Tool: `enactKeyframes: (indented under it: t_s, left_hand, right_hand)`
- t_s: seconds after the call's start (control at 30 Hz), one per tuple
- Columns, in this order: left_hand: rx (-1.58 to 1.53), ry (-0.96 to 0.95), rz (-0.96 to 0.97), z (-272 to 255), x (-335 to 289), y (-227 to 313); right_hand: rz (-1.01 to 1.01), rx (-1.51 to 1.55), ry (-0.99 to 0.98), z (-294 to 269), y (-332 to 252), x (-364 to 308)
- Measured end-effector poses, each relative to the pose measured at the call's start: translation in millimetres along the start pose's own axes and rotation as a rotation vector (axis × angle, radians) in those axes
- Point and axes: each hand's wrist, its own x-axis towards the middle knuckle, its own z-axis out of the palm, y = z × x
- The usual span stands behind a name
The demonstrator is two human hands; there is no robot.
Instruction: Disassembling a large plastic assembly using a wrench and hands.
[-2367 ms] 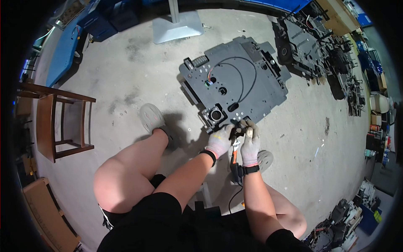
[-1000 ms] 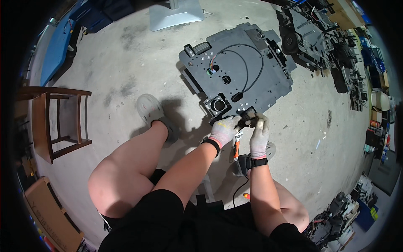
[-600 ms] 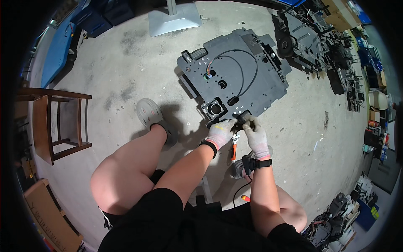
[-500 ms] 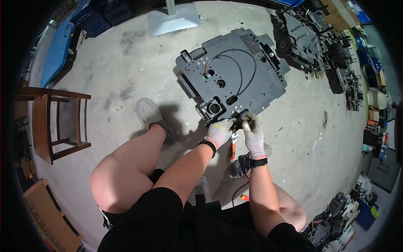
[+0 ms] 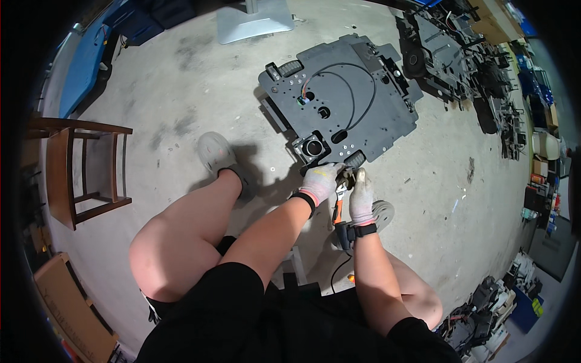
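Observation:
My left hand, in a pale work glove, is closed at the near edge of a dark grey machine chassis on the floor. My right hand, also gloved, is closed just beside it. Between their fingertips is a small dark metal part; whether it is joined to the chassis cannot be seen. A ribbed black wheel shows right above the fingers. Below them, between the two hands, lies an adjustable wrench with an orange handle. A round black-and-silver fitting sits on the chassis corner nearby.
A black cable loops over the chassis. More dark machine assemblies stand at the far right. To the left are a wooden stool and a blue panel. A metal stand base is at the far side.
My right hand has drawn slightly back toward me from the chassis edge, uncovering the ribbed wheel. My left hand stays at the edge. The whole view has shifted a little.

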Motion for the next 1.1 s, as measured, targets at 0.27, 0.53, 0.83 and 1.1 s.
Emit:
enactKeyframes:
  t_s: [0.27, 0.53, 0.83, 1.1]
  left_hand:
    - [-0.099, -0.034, -0.049, -3, -2, 2]
    - [-0.033, 0.076, 0.05, -14, -6, 8]
    - [-0.001, 0.066, 0.033, -7, -7, 3]
    - [0.009, 0.185, 0.14, 5, -3, -6]
  right_hand:
    - [0.045, -0.276, -0.02, 2, -26, 14]
    - [-0.088, -0.191, 0.073, 3, -20, 2]
    - [-0.052, 0.25, 0.169, 1, 5, 8]
    - [-0.123, -0.188, -0.151, -19, 1, 25]
